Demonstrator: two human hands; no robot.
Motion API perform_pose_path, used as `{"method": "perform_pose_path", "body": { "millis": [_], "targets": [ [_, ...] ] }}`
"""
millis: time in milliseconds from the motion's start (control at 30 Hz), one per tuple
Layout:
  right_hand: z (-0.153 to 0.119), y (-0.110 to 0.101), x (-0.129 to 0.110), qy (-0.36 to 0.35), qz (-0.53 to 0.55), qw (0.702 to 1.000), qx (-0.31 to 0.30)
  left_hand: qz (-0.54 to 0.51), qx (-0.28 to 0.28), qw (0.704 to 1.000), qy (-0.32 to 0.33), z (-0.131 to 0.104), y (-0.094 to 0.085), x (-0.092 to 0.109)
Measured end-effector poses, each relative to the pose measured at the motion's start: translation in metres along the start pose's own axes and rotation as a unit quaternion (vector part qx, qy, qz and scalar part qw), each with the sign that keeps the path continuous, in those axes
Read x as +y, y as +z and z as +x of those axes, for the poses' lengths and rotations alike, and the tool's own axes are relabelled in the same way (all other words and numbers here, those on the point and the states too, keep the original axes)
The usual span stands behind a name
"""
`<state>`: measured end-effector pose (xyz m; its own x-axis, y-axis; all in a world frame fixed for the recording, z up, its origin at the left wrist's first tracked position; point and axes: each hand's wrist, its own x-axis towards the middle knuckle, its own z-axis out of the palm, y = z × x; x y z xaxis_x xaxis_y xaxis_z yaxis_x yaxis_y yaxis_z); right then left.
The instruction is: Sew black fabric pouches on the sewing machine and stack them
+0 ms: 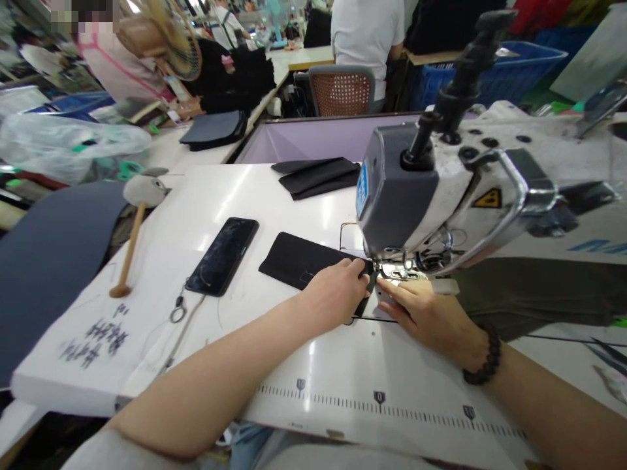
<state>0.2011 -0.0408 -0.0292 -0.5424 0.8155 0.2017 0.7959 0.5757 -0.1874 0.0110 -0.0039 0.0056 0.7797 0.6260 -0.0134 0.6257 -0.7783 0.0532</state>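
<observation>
A folded black fabric piece lies on the white sewing table, its right end at the needle area of the sewing machine. My left hand is closed over that end, fingers curled down and pressing on the cloth. Just right of it, my right hand rests on the machine bed beside the metal needle plate. Its fingers are stretched out and slightly apart, with the index fingertip at the fabric's edge. The fingertips of the left hand are partly hidden. A dark beaded bracelet circles my right wrist.
Left of the cloth lies a black phone with a ring strap. Several folded black pieces lie farther back. A wooden-handled tool is at far left; dark olive cloth lies right. Other people sit beyond the table.
</observation>
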Motion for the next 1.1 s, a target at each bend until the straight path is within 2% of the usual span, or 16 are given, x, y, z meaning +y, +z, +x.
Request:
{"method": "perform_pose_path", "body": {
  "millis": [100, 267, 600, 767, 900, 1100],
  "targets": [
    [-0.0016, 0.0011, 0.0019, -0.002, 0.003, 1.000, -0.002, -0.009, -0.013, 1.000, 0.015, -0.0016, -0.0017, 0.0007],
    [-0.0029, 0.0018, 0.0030, -0.010, 0.001, 1.000, 0.004, -0.027, 0.007, 0.998, 0.064, -0.0054, 0.0018, -0.0051],
    [-0.0047, -0.0003, 0.0046, -0.040, -0.007, 0.999, -0.009, 0.011, -0.010, 0.998, 0.060, -0.0070, 0.0052, 0.0014],
    [-0.0042, 0.0000, 0.0048, -0.037, -0.003, 0.999, -0.021, 0.038, -0.037, 0.994, 0.094, -0.0036, 0.0040, 0.0016],
    [-0.0038, -0.0002, 0.0050, -0.032, 0.008, 0.999, -0.031, 0.049, -0.027, 0.992, 0.109, -0.0032, 0.0032, 0.0031],
    [-0.0021, -0.0006, 0.0050, -0.031, 0.010, 0.999, -0.041, 0.038, -0.007, 0.995, 0.091, -0.0032, 0.0063, 0.0022]
  ]
}}
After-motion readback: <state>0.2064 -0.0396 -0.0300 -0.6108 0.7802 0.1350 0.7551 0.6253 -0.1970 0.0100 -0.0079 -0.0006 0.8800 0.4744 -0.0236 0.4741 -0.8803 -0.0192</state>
